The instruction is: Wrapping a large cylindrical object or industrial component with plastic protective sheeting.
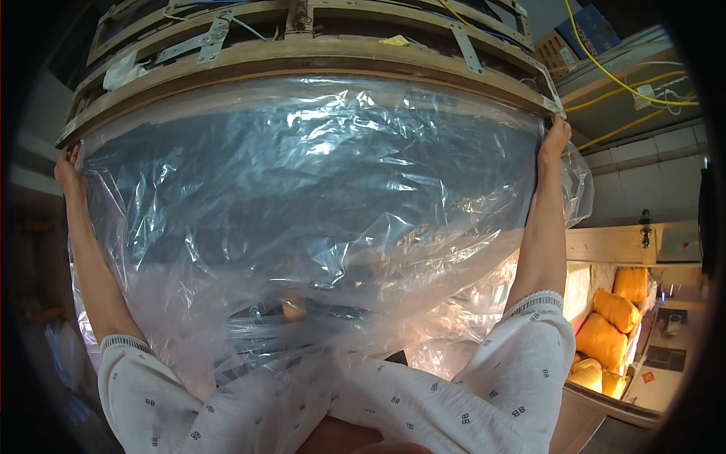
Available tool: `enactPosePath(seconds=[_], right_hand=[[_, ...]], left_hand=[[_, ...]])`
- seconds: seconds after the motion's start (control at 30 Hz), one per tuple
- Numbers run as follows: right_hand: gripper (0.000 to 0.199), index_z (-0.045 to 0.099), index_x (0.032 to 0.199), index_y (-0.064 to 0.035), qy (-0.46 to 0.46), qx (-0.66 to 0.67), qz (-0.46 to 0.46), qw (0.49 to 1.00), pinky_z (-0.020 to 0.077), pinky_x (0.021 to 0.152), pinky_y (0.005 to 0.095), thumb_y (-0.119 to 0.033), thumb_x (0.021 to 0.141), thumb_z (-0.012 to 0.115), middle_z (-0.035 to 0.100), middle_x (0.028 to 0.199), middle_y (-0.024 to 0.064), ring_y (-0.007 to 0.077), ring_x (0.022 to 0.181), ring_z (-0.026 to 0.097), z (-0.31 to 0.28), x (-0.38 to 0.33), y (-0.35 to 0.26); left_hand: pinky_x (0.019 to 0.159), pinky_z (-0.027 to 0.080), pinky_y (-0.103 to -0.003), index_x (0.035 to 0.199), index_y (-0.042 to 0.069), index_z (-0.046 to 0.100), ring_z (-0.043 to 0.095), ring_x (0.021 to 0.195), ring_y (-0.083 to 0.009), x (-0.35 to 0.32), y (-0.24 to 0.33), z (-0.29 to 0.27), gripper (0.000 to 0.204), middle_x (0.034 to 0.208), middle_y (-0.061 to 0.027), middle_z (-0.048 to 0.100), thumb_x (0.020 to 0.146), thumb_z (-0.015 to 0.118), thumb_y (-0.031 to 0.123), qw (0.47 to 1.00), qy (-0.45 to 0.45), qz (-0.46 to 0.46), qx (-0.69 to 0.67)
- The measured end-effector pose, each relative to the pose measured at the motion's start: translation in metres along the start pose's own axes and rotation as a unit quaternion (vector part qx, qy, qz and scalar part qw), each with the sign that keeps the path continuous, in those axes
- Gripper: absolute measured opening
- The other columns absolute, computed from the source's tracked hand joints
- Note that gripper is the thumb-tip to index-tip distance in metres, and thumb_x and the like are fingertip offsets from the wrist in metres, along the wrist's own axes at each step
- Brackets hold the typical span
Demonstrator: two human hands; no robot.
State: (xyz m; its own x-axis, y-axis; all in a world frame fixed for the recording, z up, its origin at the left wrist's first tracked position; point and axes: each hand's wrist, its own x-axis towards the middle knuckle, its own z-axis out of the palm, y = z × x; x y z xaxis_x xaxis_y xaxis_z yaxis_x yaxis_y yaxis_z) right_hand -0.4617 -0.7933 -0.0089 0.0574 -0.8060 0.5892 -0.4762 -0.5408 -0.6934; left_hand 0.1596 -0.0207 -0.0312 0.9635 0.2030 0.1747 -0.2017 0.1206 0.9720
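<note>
A large clear plastic sheet (318, 181) stretches between my two raised hands, creased and shiny, with a dark surface showing through it. Its upper edge lies along the wooden rail of a frame (302, 66). My left hand (69, 168) is closed on the sheet's edge just below the rail's left end. At the opposite end, my right hand (556, 136) grips the sheet close under the frame's corner, its fingers curled. Some loose plastic hangs outside my right forearm. Lower down, the sheet bunches in front of my body.
Metal brackets (465, 49) and a coil spring (300, 17) sit on the wooden frame. Yellow cables (586, 53) hang at the upper right, near a blue box (588, 30). Orange-yellow bundles (605, 333) are piled at the lower right, beyond a wooden beam (612, 244).
</note>
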Motion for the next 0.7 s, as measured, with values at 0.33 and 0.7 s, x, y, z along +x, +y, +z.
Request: enactPosePath(seconds=[0.33, 0.7], right_hand=[[0.027, 0.056, 0.083, -0.0019, 0.038, -0.181, -0.124, 0.975, 0.0376, 0.077, 0.0432, -0.028, 0.085, 0.049, 0.053, 0.087, 0.0175, 0.0351, 0.086, 0.05, -0.044, -0.028, -0.051], [0.04, 0.05, 0.12, -0.0109, -0.262, -0.216, -0.344, 0.875, 0.0312, 0.095, 0.0466, -0.028, 0.084, 0.049, 0.045, 0.128, 0.0088, 0.0273, 0.117, 0.041, -0.121, -0.196, -0.131]], left_hand=[[0.075, 0.038, -0.027, 0.093, 0.0, 0.061, 0.051, 0.082, -0.0141, -0.013, 0.025, -0.011, 0.047, 0.085, -0.0046, 0.059, 0.083, 0.054, 0.045, 0.876, -0.222, 0.076, 0.421], [0.088, 0.041, -0.036, 0.109, 0.004, 0.058, 0.052, 0.106, -0.0321, 0.15, 0.107, -0.237, 0.046, 0.113, -0.0169, 0.056, 0.086, 0.045, 0.041, 0.454, -0.004, 0.321, 0.831]])
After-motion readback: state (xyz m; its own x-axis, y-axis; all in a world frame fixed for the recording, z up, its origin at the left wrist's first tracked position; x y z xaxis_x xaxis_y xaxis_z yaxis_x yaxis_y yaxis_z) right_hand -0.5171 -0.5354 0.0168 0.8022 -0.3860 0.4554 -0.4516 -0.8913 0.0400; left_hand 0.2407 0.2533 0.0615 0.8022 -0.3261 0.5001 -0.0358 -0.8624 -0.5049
